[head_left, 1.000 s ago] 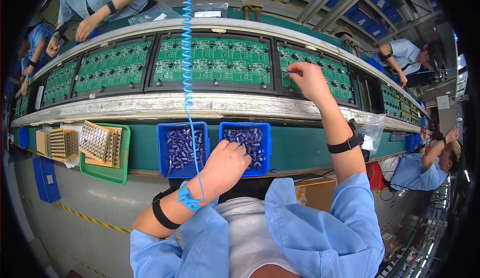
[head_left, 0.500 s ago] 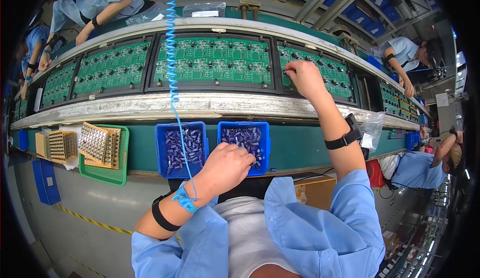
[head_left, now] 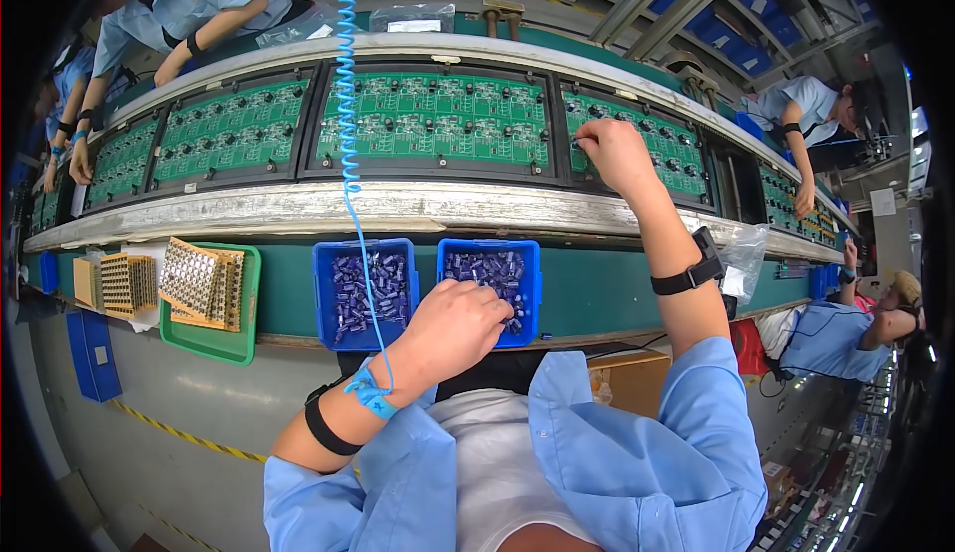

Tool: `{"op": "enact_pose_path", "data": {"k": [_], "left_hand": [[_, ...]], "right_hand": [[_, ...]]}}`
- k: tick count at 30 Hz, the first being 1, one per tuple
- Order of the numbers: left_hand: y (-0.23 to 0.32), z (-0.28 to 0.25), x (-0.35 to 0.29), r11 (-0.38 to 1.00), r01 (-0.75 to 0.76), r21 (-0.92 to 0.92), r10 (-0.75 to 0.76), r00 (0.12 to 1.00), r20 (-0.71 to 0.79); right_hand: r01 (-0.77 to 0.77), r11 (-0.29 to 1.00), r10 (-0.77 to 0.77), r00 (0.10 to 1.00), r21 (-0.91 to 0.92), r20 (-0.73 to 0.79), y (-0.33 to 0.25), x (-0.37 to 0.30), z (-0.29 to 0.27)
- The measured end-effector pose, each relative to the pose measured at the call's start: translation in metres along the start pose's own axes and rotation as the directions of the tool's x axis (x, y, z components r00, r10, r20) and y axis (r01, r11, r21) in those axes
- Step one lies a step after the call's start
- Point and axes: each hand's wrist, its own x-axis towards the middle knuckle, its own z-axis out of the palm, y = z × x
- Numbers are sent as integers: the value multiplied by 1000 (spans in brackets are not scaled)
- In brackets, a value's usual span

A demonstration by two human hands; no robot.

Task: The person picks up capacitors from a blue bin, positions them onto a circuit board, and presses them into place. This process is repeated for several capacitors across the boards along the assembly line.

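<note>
The left hand (head_left: 460,328) is lowered over the right blue bin (head_left: 536,298), palm down, its fingertips among the small purple parts (head_left: 494,266) near the bin's right side; the fingers are bent together, but whether they pinch a part cannot be told. The right hand (head_left: 587,142) reaches forward to the left end of the green circuit board (head_left: 668,154) on that side, thumb and forefinger drawn close together just above or on it; any part between them is too small or hidden to make out. That board sits in a black frame between two worn pale rails, with a wider middle board (head_left: 435,119) just to its left. The left blue bin (head_left: 321,298), close beside the other, holds more of the same purple parts, and one loose part (head_left: 546,336) lies on the green tabletop (head_left: 617,293) by the right bin's near corner. A coiled blue cord (head_left: 347,75) hangs down across the left bin to a blue strap (head_left: 370,393) on the left wrist. Farther left, tan sheets (head_left: 191,276) lie in a green tray (head_left: 251,318). Co-workers in blue shirts lean in at both sides.
</note>
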Motion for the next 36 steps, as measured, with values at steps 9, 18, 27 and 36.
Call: {"op": "enact_pose_path", "data": {"k": [9, 18, 27, 36], "left_hand": [[0, -17, 2, 1000, 7, -27, -9, 996, -87], [-4, -22, 5, 994, -4, -108, -17, 981, -191], [-5, -31, 6, 577, 212, -789, -431, 899, -74], [-13, -29, 12, -159, 61, -985, -457, 880, 128]], "right_hand": [[-11, 1000, 11, 1000, 13, 3, 0, -1, 1], [-9, 1000, 9, 999, -1, -51, -3, -4, 11], [212, 947, -166, 966, 240, -196, -52, -43, -20], [417, 717, -350, 908, 559, -229, -134, -125, -13]]}}
